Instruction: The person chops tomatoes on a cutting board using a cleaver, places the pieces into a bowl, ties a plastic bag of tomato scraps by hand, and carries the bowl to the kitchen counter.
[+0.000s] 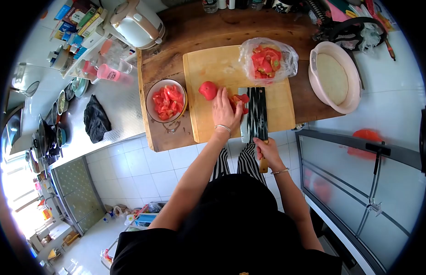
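— What do the fingers hold?
— The left hand (pixel 225 111) clamps a cut tomato (pixel 243 98); the right hand (pixel 268 151) wraps the handle of the cleaver (pixel 256 107), its blade just beside.
— And farther out?
— Another tomato (pixel 207 90), on the same cutting board (pixel 280 110); leftward, a bowl (pixel 149 108) of tomato chunks (pixel 168 100).

Bright window (pixel 18 176) glare (fisheye dist.)

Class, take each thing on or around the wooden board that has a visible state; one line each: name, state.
Cleaver: gripped by right hand
Cut tomato: sliced, partly under left hand
Red tomato: no cuts showing
Bowl: holding tomato pieces
Plastic bag: open, red pieces inside
Basin: upright, contents unclear
Board: lying flat
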A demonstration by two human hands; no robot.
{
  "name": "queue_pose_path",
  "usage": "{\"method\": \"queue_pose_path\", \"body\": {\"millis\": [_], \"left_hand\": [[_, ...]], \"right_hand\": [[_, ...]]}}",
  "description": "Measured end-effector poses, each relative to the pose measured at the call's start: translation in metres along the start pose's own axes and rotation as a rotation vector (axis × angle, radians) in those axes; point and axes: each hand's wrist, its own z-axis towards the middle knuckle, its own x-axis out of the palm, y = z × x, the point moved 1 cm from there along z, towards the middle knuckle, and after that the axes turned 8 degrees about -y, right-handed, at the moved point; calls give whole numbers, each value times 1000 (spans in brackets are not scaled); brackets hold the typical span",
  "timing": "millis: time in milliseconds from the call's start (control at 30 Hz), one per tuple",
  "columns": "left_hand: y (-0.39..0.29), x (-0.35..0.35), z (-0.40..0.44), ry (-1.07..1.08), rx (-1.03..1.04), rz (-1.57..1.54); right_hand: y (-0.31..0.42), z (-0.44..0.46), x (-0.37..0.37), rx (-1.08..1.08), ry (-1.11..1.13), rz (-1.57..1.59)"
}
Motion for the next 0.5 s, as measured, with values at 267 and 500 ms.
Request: {"method": "queue_pose_path", "body": {"millis": [267, 500], "left_hand": [[4, 7, 0, 29, 62, -71], [7, 0, 2, 41, -71, -233]], "right_hand": [[1, -3, 27, -9, 11, -6], [0, -15, 75, -54, -11, 11]]}}
